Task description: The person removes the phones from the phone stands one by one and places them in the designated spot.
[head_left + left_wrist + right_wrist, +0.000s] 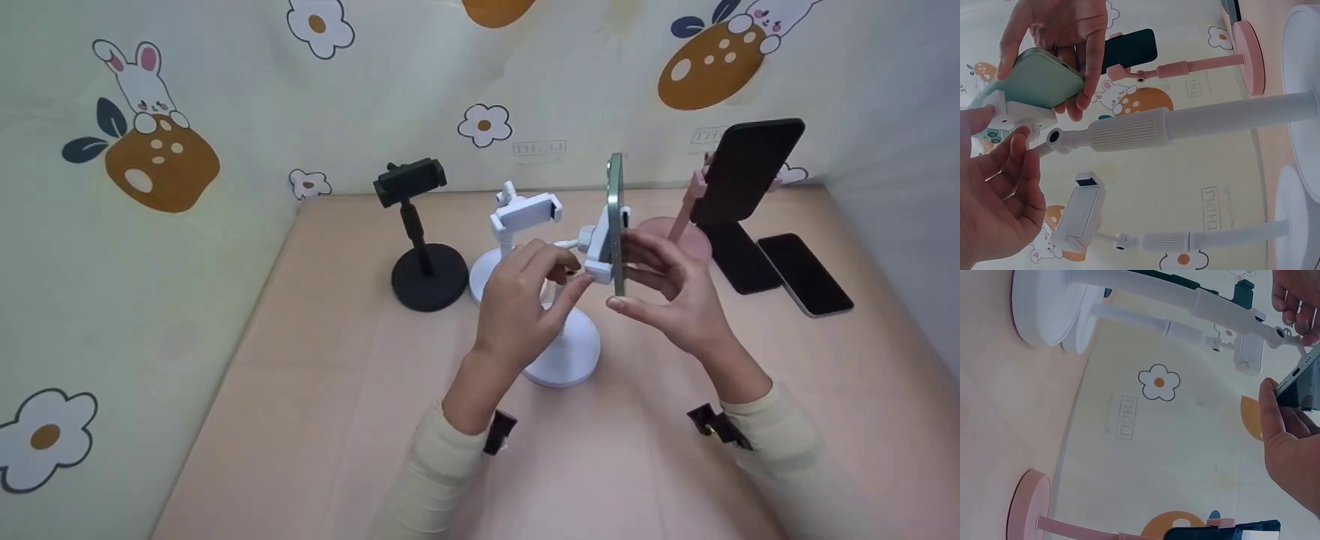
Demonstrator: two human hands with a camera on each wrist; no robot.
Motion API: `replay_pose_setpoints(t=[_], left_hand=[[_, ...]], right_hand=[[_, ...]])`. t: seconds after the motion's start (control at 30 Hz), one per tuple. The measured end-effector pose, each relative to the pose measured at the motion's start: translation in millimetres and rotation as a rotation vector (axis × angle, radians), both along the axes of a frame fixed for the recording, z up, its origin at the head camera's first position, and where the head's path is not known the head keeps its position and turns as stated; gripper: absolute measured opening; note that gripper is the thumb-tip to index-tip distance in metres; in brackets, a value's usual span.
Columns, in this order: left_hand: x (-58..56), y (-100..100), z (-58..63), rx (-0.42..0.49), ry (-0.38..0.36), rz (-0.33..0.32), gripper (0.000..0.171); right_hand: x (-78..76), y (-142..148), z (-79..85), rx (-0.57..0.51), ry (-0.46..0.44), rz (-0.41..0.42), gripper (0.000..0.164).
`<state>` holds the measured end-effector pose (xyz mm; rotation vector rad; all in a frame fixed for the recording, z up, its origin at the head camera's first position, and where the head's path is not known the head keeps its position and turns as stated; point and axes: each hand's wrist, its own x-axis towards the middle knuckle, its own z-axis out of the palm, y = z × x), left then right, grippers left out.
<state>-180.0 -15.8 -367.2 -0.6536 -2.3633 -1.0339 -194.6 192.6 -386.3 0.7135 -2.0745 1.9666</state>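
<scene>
Right hand (671, 289) has its fingers curled round the green phone (616, 217), held on edge in the white clamp (600, 244) of the near white stand (562, 352) (mid-table). Left hand (525, 289) pinches that clamp. The left wrist view shows the phone's green back (1039, 81); from the head view you only get its edge.

Only readable-ish thing is a faint boxed logo on the backdrop wall (537, 148) behind the hands, maybe "THOLI", too blurry to confirm.
</scene>
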Motion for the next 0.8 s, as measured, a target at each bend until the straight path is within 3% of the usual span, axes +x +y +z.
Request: replay_pose_setpoints(t=[0.13,0.27,0.4,0.5,0.67,0.8], left_hand=[[-2.2,-2,-6.8,0.123,-0.089,-0.044,0.027],[-3.9,-4,-12.0,0.208,-0.172,-0.054,0.039],[-6.6,-5,-16.1,0.181,-0.253,-0.047,0.053],[-9.8,-5,-20.3,0.164,-0.369,-0.056,0.06],[-17.9,-5,-30.1,0.233,-0.572,-0.096,0.05],[-23.3,-4,-35.9,0.257,-0.606,-0.097,0.036]], right_hand=[[1.1,1,0.0,0.001,-0.009,-0.011,0.073],[2.9,2,-0.5,0.01,-0.012,-0.022,0.072],[4.8,3,-0.9,0.023,-0.011,-0.032,0.072],[6.0,3,-0.9,0.026,-0.018,-0.043,0.073],[8.3,5,0.0,0.033,-0.029,-0.06,0.073],[10.3,6,1.1,0.034,-0.021,-0.059,0.074]])
